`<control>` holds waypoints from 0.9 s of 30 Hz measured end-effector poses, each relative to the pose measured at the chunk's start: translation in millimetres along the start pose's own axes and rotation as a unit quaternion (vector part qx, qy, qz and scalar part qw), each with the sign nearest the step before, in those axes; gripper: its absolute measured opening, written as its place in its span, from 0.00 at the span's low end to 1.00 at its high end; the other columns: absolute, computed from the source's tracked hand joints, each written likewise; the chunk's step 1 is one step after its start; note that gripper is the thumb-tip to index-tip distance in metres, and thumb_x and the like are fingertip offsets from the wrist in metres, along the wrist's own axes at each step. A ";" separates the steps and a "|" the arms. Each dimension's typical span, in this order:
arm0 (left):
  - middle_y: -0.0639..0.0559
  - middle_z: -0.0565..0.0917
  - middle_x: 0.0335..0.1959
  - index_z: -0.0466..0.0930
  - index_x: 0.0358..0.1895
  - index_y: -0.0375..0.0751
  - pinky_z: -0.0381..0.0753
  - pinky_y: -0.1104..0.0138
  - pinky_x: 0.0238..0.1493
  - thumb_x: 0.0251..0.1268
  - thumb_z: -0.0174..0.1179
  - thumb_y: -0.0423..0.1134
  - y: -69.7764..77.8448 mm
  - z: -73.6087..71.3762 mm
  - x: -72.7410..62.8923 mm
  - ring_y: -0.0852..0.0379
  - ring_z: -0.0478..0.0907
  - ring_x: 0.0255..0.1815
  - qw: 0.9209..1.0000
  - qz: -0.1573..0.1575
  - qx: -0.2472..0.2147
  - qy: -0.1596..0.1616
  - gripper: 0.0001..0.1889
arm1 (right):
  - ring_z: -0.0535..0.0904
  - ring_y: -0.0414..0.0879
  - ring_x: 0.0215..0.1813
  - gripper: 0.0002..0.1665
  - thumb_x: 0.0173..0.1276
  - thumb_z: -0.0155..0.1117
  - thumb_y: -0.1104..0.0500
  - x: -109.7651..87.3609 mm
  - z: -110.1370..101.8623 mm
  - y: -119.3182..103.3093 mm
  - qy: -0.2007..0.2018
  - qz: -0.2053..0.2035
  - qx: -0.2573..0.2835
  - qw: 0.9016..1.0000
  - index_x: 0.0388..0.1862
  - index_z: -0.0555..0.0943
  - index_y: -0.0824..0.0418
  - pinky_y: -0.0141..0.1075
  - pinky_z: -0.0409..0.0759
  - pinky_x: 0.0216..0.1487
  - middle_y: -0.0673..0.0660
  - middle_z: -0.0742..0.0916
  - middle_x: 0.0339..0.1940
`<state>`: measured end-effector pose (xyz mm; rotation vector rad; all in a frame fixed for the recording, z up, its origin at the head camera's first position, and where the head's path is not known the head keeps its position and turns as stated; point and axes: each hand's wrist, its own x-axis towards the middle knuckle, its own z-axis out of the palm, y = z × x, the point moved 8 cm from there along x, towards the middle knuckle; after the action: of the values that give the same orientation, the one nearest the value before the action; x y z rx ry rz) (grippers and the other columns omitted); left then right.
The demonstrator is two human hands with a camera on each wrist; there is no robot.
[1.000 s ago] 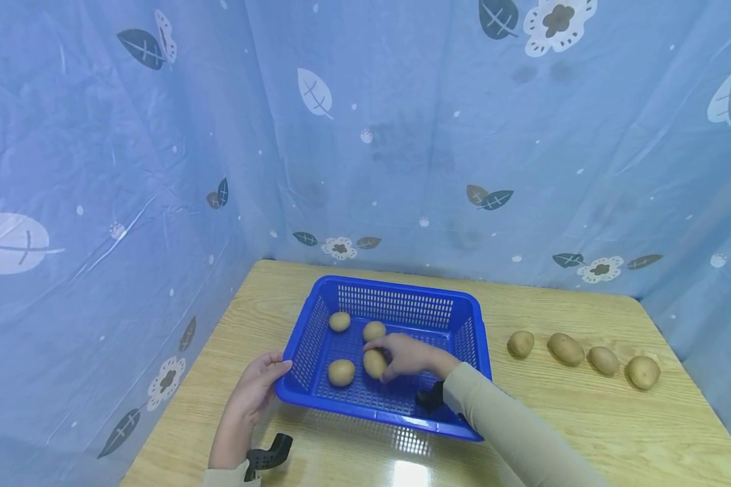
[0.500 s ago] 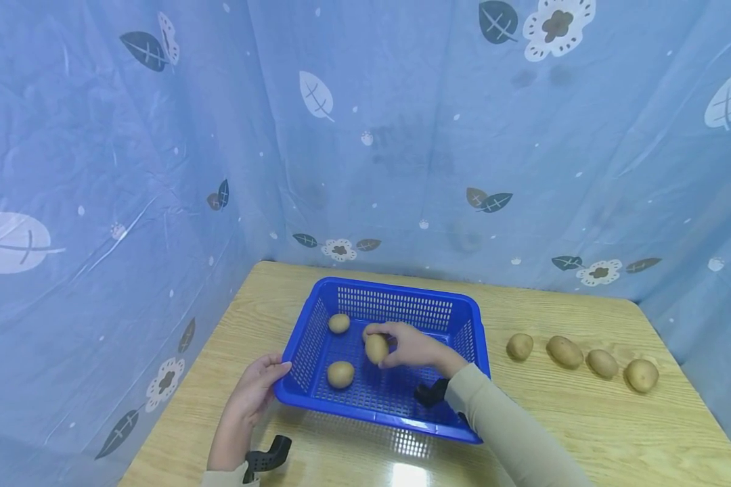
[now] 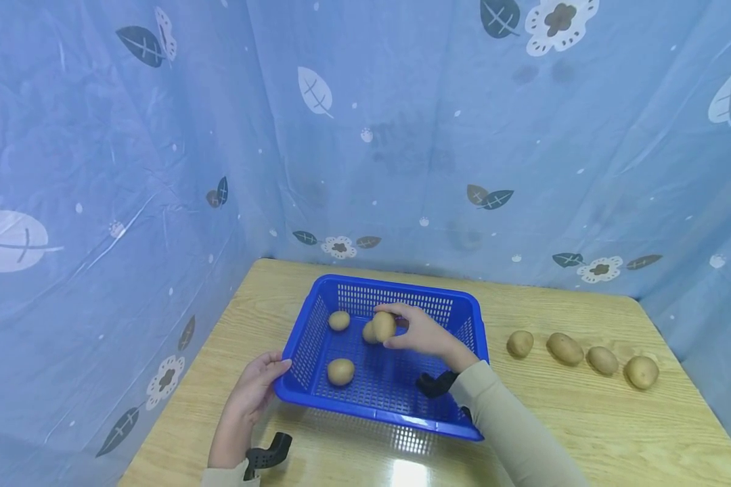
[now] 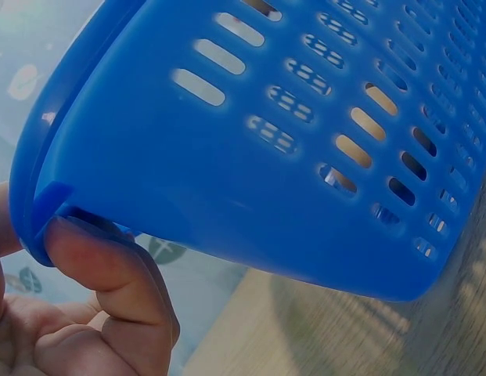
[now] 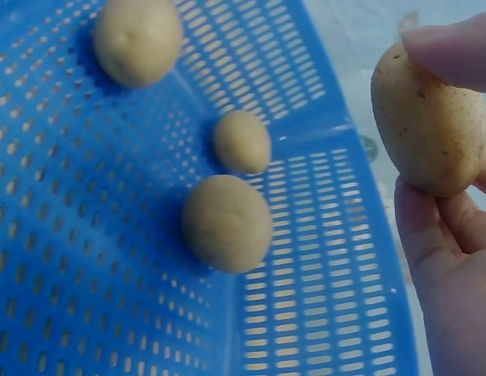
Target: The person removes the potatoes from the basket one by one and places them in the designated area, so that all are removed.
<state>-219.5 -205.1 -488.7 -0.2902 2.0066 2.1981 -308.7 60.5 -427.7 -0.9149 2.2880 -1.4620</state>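
Note:
My right hand (image 3: 419, 331) pinches a potato (image 5: 430, 121) between thumb and fingers, raised above the floor of the blue plastic basket (image 3: 390, 421). Three other potatoes lie inside: one at the back left (image 3: 339, 320), one nearer the front (image 3: 341, 372), and one partly hidden behind the held potato (image 3: 370, 333). At the basket's left front corner my left hand (image 3: 258, 385) grips the rim, thumb on top. Close up in the left wrist view, curled fingers (image 4: 109, 274) hook under the rim beside the slotted wall (image 4: 188, 172).
Several potatoes stand in a row on the wooden table (image 3: 560, 419), right of the basket, among them a long potato (image 3: 565, 349). A blue patterned curtain (image 3: 396, 169) hangs behind the table and along both sides.
My right hand has lifted the potato off the basket floor and carried it up and slightly right, toward the back. The left hand keeps its grip on the rim.

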 end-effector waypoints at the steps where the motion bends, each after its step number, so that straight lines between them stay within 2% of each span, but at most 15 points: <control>1: 0.42 0.82 0.38 0.62 0.53 0.24 0.83 0.68 0.38 0.69 0.51 0.33 0.3 0.2 -0.2 0.53 0.83 0.38 1.000 -0.001 0.002 0.000 0.17 | 0.68 0.58 0.66 0.37 0.55 0.69 0.65 -0.4 -2.3 -0.7 0.007 -0.001 0.006 1.000 0.65 0.68 0.68 0.50 0.66 0.67 0.66 0.73 0.65; 6: 0.45 0.82 0.38 0.61 0.55 0.23 0.83 0.69 0.39 0.69 0.51 0.33 1.1 0.6 -0.5 0.55 0.83 0.38 1.000 -0.006 0.002 0.000 0.18 | 0.68 0.58 0.66 0.38 0.56 0.68 0.68 -2.8 -13.3 -3.3 0.037 -0.004 0.038 0.999 0.66 0.68 0.67 0.51 0.65 0.68 0.65 0.71 0.67; 11: 0.45 0.82 0.38 0.60 0.55 0.23 0.83 0.69 0.39 0.69 0.51 0.32 1.4 1.0 -0.2 0.55 0.83 0.38 1.000 -0.004 -0.005 -0.007 0.19 | 0.71 0.57 0.64 0.39 0.57 0.70 0.63 -8.0 -25.2 -6.2 0.071 0.000 0.046 0.996 0.67 0.67 0.64 0.49 0.70 0.65 0.61 0.72 0.67; 16: 0.45 0.82 0.38 0.60 0.55 0.22 0.83 0.68 0.38 0.69 0.51 0.32 1.3 1.3 -0.3 0.55 0.83 0.38 1.000 -0.005 -0.005 -0.009 0.19 | 0.72 0.55 0.63 0.40 0.57 0.71 0.60 -14.9 -35.6 -9.8 0.097 0.009 0.060 0.993 0.68 0.67 0.59 0.50 0.69 0.65 0.59 0.73 0.66; 22: 0.45 0.82 0.38 0.61 0.55 0.23 0.83 0.68 0.38 0.69 0.51 0.32 0.6 1.3 -0.3 0.55 0.83 0.38 1.000 -0.008 -0.006 -0.002 0.18 | 0.71 0.57 0.64 0.40 0.58 0.70 0.62 -23.8 -49.3 -17.8 0.120 -0.016 0.066 0.990 0.69 0.66 0.60 0.49 0.71 0.63 0.64 0.71 0.67; 27: 0.45 0.82 0.37 0.61 0.54 0.23 0.83 0.68 0.38 0.69 0.51 0.32 0.6 1.4 -0.2 0.55 0.83 0.37 1.000 -0.008 -0.007 0.002 0.17 | 0.73 0.50 0.62 0.40 0.58 0.70 0.64 -34.5 -64.8 -19.0 0.142 -0.022 0.074 0.987 0.69 0.66 0.60 0.35 0.73 0.61 0.65 0.71 0.67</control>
<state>-219.5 -203.7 -487.9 -0.3125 1.9853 2.2047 -310.3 123.2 -385.1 -0.7599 2.3217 -1.8601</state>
